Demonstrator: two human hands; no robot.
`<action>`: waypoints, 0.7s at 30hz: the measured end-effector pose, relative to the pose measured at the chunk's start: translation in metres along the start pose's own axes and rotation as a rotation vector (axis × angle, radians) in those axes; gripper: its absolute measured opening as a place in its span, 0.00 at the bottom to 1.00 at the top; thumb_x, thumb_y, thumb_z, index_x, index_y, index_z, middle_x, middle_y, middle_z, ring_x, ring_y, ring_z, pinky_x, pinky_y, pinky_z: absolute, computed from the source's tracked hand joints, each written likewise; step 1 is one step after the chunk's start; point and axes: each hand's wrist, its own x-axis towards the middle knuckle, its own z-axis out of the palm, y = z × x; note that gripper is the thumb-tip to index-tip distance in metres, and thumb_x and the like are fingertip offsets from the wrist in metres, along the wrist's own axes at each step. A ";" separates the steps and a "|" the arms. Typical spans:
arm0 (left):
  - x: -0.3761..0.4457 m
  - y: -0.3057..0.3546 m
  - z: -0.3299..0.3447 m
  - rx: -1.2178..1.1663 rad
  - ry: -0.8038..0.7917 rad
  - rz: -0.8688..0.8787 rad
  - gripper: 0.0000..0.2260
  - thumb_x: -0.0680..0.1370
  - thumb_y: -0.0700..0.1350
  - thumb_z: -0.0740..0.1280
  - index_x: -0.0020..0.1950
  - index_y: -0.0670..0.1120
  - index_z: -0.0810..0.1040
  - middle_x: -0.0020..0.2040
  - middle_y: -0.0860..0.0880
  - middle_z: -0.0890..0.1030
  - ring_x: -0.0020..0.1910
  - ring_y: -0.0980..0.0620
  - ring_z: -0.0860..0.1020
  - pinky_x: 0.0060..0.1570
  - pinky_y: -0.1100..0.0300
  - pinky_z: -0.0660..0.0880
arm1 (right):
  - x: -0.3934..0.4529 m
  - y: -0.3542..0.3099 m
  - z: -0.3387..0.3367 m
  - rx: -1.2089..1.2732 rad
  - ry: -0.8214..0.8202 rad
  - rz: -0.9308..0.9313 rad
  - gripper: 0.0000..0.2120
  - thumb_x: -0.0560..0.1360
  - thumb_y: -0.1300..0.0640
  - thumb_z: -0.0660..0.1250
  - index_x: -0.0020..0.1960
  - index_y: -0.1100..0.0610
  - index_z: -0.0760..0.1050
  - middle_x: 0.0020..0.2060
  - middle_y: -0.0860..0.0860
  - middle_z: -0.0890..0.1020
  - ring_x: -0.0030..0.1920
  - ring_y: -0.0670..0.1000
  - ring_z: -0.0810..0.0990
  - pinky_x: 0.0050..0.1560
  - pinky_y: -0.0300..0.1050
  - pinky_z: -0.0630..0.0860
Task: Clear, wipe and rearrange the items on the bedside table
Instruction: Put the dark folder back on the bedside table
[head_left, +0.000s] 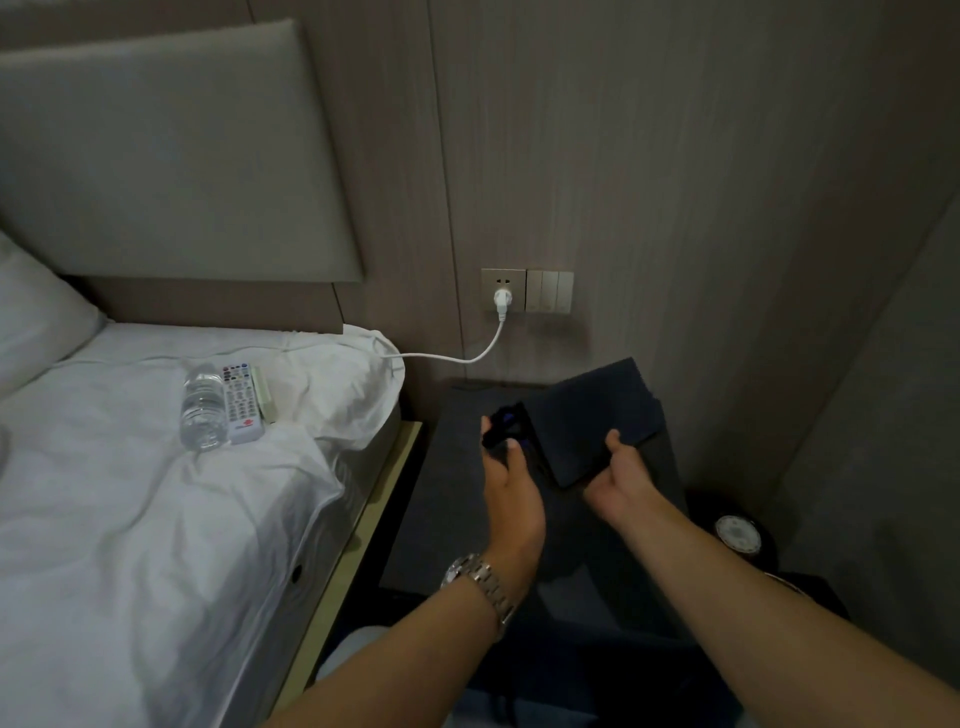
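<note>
Holding a dark cloth (597, 421) over the desk (441, 509), the left hand (511, 486) pinches its bunched corner and the right hand (621, 475) grips the folded edge; bottle (202, 410) and remote (241, 402) lie on the bed (130, 519), well left of the fingers.

We see two bare forearms entering from the near edge, with no sleeve showing on either as far as the bottom border. On our left hand (511, 493) side, the wrist carries a silver-toned metal watch (480, 584) with a linked bracelet band, its polished links catching the dim light; the dial itself is turned away and we cannot read it. Our right hand (621, 475) and its wrist wear nothing that we can make out, no ring, band or glove, and the fingers of both hands are uncovered.
</note>
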 end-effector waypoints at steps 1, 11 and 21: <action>0.003 0.000 0.000 -0.038 0.002 -0.025 0.23 0.82 0.57 0.58 0.78 0.61 0.61 0.76 0.54 0.67 0.73 0.55 0.67 0.74 0.47 0.63 | -0.003 0.001 0.000 0.001 -0.020 0.019 0.24 0.83 0.47 0.59 0.73 0.61 0.68 0.67 0.59 0.76 0.66 0.60 0.75 0.68 0.61 0.71; -0.002 0.002 0.000 0.175 -0.102 0.207 0.19 0.75 0.44 0.74 0.64 0.52 0.75 0.56 0.55 0.82 0.57 0.60 0.80 0.57 0.59 0.79 | 0.003 0.008 0.007 -0.141 -0.087 0.156 0.23 0.84 0.47 0.55 0.72 0.61 0.69 0.65 0.61 0.78 0.65 0.60 0.77 0.63 0.57 0.74; 0.006 -0.012 -0.025 0.704 -0.505 0.929 0.34 0.73 0.38 0.74 0.77 0.49 0.66 0.76 0.51 0.68 0.74 0.55 0.67 0.73 0.57 0.66 | 0.006 -0.031 0.005 -0.385 -0.249 0.153 0.35 0.68 0.36 0.73 0.64 0.61 0.79 0.55 0.60 0.84 0.54 0.61 0.83 0.53 0.55 0.79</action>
